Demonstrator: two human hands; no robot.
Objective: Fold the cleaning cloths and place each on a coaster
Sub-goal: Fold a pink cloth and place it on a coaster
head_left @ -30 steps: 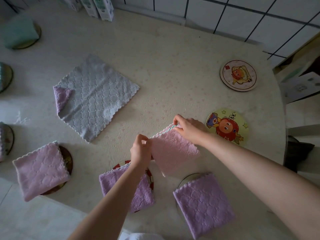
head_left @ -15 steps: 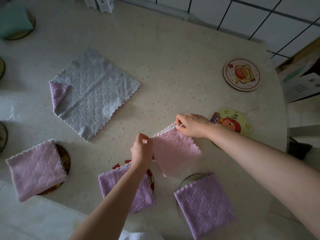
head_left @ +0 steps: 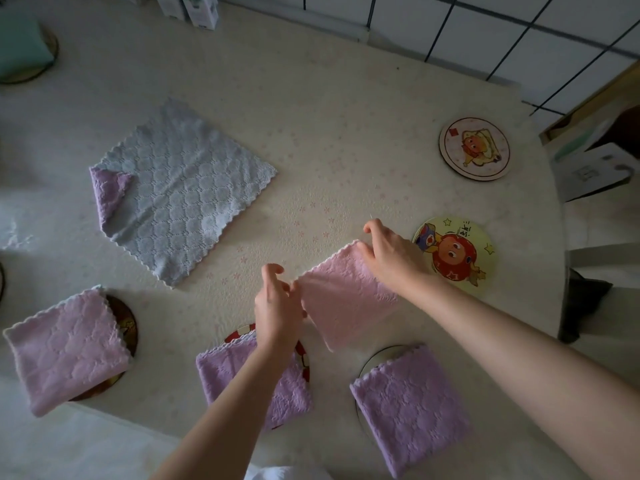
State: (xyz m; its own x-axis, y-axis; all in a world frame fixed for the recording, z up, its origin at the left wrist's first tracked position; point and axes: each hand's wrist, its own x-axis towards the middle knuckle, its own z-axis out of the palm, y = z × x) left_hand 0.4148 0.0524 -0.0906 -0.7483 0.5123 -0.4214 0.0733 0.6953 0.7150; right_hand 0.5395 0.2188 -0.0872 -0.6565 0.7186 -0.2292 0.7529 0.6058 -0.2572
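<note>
Pinching its upper corners, the left hand (head_left: pixel 277 313) and right hand (head_left: pixel 389 258) hold the pink cloth (head_left: pixel 346 303) between them.

Plush, embossed pink cloth (head_left: pixel 349 299), glossy printed coaster (head_left: pixel 457 254), matt tabletop (head_left: pixel 311 116) with faint flower pattern.

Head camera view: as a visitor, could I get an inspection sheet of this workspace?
Surface: pale patterned table.
Job's things: pink cloth held up; grey cloth flat, unfolded; left folded cloth, middle folded cloth, right folded cloth each on a coaster; yellow coaster and far coaster bare; teal cloth on another.
Clutter: cartons at far edge.
Hands: left hand and right hand each pinch a corner of the pink cloth.
Cables: nothing seen.
Surroundings: tiled wall; boxes to the right.
</note>
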